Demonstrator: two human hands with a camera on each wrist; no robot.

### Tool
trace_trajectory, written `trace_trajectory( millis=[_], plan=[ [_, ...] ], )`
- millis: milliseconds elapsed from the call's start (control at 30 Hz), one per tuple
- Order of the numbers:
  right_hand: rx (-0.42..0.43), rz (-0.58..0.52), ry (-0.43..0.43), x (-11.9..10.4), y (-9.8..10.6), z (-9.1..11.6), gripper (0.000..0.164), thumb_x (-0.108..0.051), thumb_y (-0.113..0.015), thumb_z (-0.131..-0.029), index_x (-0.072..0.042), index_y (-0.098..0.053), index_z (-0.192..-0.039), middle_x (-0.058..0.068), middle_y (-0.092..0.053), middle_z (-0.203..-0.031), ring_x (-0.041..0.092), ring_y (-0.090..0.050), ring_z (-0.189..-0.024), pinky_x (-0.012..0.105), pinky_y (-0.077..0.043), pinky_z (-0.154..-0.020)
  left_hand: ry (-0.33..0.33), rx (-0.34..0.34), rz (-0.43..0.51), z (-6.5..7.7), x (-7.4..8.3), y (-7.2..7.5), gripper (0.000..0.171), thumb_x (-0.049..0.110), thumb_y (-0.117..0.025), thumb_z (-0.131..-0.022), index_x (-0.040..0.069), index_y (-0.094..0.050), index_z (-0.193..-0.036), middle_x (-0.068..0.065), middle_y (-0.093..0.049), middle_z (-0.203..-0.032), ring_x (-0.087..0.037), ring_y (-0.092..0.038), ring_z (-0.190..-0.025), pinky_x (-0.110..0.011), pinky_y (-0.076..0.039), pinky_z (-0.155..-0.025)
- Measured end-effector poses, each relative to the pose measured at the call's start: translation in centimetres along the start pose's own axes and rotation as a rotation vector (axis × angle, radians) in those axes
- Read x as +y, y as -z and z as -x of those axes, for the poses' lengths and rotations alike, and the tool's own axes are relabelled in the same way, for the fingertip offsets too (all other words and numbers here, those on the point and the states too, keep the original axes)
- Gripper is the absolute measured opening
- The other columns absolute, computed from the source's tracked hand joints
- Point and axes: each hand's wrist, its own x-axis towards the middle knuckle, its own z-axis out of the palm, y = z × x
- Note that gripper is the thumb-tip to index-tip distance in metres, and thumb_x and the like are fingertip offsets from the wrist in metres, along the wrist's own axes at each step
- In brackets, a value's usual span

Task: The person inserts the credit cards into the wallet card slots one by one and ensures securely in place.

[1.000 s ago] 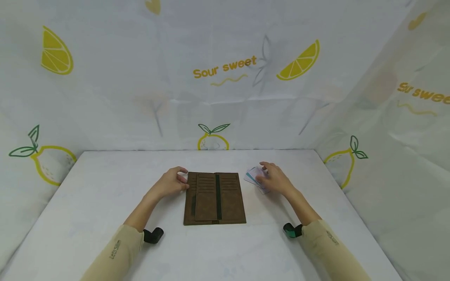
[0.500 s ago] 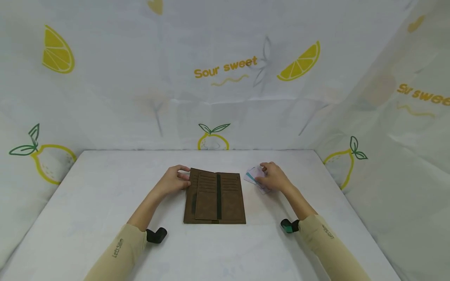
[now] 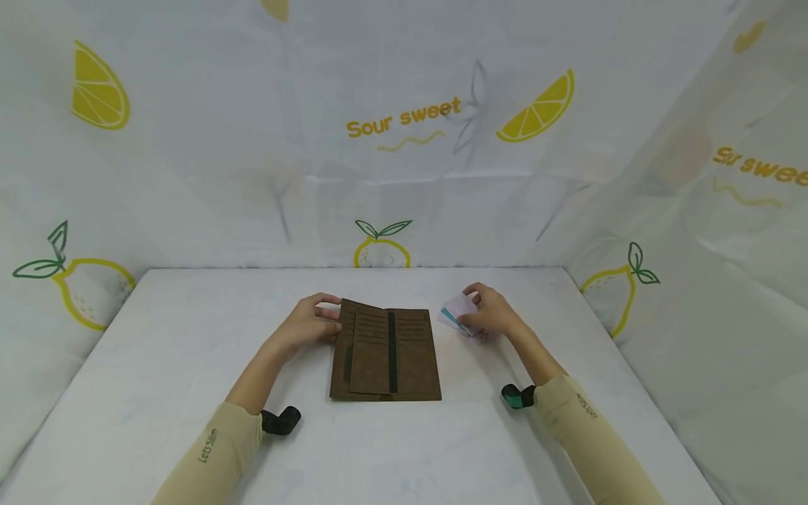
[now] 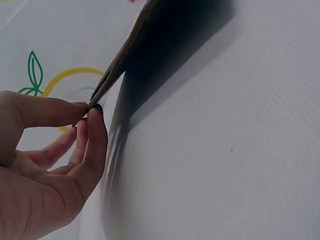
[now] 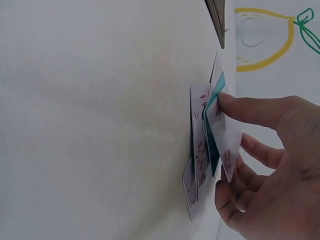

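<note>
An open brown wallet [image 3: 413, 365] with card slots and a dark centre strip lies on the table. My left hand [image 3: 309, 324] pinches its far left edge between thumb and fingertips; in the left wrist view that wallet flap [image 4: 117, 60] is raised off the table. To the wallet's right is a small fanned pile of cards [image 5: 199, 135], pale with reddish print, and one teal. My right hand [image 3: 494, 312] pinches the top card [image 5: 227, 142], thumb on its face and fingers at its far edge. That card tilts up from the others.
The table [image 3: 404, 456] is covered in white, with a lemon-printed cloth backdrop [image 3: 404, 203] standing behind it and at the sides. A dark wrist device [image 3: 280, 421] hangs at the left cuff, and another dark device [image 3: 519, 396] at the right cuff.
The wallet's left edge has come up a little in my left hand. My right hand has shifted slightly away from me and tilted the top card up from the pile.
</note>
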Motion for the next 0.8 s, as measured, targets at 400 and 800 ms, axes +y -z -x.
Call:
trace_trajectory(
  millis=[400, 800],
  plan=[
    [-0.005, -0.23, -0.018, -0.3, 0.6, 0.3, 0.051, -0.008, -0.061, -0.105, 0.002, -0.048, -0.153, 0.028, -0.064, -0.124, 0.023, -0.061, -0.092, 0.028, -0.05, -0.074, 0.003, -0.03, 0.094, 0.4, -0.2, 0.4, 0.058, -0.003, -0.068, -0.099, -0.002, -0.048, -0.155, -0.028, -0.064, -0.133, -0.013, -0.071, -0.093, -0.026, -0.065, -0.082],
    [0.029, -0.42, -0.029, -2.6, 0.4, 0.0, 0.046, -0.012, -0.064, -0.106, -0.005, -0.055, -0.151, 0.014, -0.068, -0.108, 0.01, -0.05, -0.071, 0.024, -0.047, -0.066, -0.01, -0.047, 0.121, 0.2, -0.5, 0.5, 0.06, -0.002, -0.068, -0.1, 0.0, -0.048, -0.157, -0.027, -0.064, -0.136, -0.012, -0.071, -0.094, -0.027, -0.066, -0.083]
  ],
)
